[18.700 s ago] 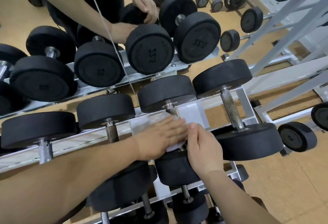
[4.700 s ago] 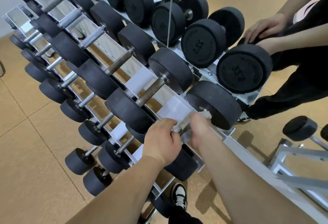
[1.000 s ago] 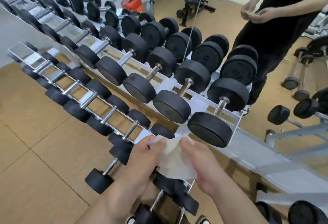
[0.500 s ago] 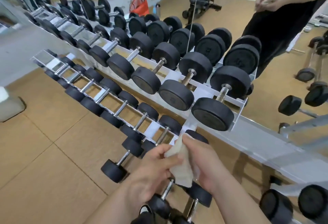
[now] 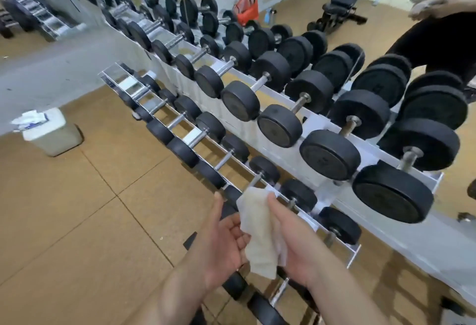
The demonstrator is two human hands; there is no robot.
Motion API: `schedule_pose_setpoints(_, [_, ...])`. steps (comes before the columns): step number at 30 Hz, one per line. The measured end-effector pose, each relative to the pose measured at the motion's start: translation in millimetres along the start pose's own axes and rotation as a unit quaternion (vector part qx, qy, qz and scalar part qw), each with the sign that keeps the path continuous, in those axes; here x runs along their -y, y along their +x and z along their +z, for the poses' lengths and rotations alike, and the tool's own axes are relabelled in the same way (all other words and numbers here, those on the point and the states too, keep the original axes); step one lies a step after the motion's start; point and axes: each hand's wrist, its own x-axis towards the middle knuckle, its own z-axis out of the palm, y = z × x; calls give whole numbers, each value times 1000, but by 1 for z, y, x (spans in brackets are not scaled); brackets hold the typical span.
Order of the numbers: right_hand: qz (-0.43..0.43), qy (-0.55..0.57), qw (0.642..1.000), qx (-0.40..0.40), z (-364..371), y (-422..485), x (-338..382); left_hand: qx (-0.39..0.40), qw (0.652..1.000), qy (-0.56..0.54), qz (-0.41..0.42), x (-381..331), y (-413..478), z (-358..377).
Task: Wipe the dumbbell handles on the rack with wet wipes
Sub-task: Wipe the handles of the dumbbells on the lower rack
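currently, lower centre: wet wipe [image 5: 258, 232], crumpled, gripped by right hand [image 5: 296, 244]; left hand [image 5: 221, 244] loosely spread, fingertips [image 5: 243, 238] touching it; dumbbell rack [image 5: 354, 252] just behind; white bin [image 5: 51, 134], left edge.

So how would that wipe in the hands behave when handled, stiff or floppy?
Probably floppy: the wet wipe folds and droops below the right hand holding it. Likely very light, as a loose thumb-and-finger hold carries it. Its creased, bunched shape suggests it crumples easily.

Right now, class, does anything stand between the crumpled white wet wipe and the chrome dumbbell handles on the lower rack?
Nothing visible: the crumpled white wet wipe, gripped by the right hand, hangs before the nearest short chrome dumbbell handle.
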Motion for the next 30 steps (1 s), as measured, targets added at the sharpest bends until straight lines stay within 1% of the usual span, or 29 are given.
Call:
schedule_pose_setpoints(2, [-2, 20, 1000, 8, 52, 37, 5, 49, 996, -57, -43, -47, -3, -30])
schedule_pose_setpoints(5, [1, 42, 999, 27, 130, 77, 14, 109, 987, -100, -70, -121, -15, -65])
schedule_pose_setpoints(7, [3, 38, 999, 35, 180, 97, 18, 111, 988, -80, -77, -167, -20, -88])
schedule_pose_setpoints(9, [10, 47, 999, 16, 208, 115, 20, 133, 984, -75, -93, -195, -27, -100])
schedule_pose_setpoints(12, [16, 9, 1000, 8, 251, 135, 31, 136, 987, -57, -69, -233, -36, -117])
schedule_pose_setpoints(15, [-12, -38, 999, 10, 280, 146, 46, 152, 984, -72, -53, -262, -39, -129])
schedule_pose_setpoints(17, [-27, -70, 997, 5, 290, 155, 55, 138, 989, -56, -22, -278, -35, -134])
schedule_pose_setpoints(19, [-44, -94, 995, 3, 303, 162, 62, 86, 996, -18, 10, -297, -37, -139])
schedule_pose_setpoints(22, [-49, -126, 990, 33, 321, 187, 65, 38, 998, -13, 52, -335, -39, -155])
schedule_pose_setpoints(25, [-42, -176, 983, 26, 357, 215, 67, -10, 997, 4, 73, -370, -40, -183])
schedule_pose_setpoints(27, [-46, -212, 976, 17, 388, 237, 72, -34, 993, 38, 104, -399, -40, -203])
schedule_pose_setpoints(30, [-52, -268, 962, -5, 453, 290, 82, -63, 983, 61, 159, -466, -42, -240])
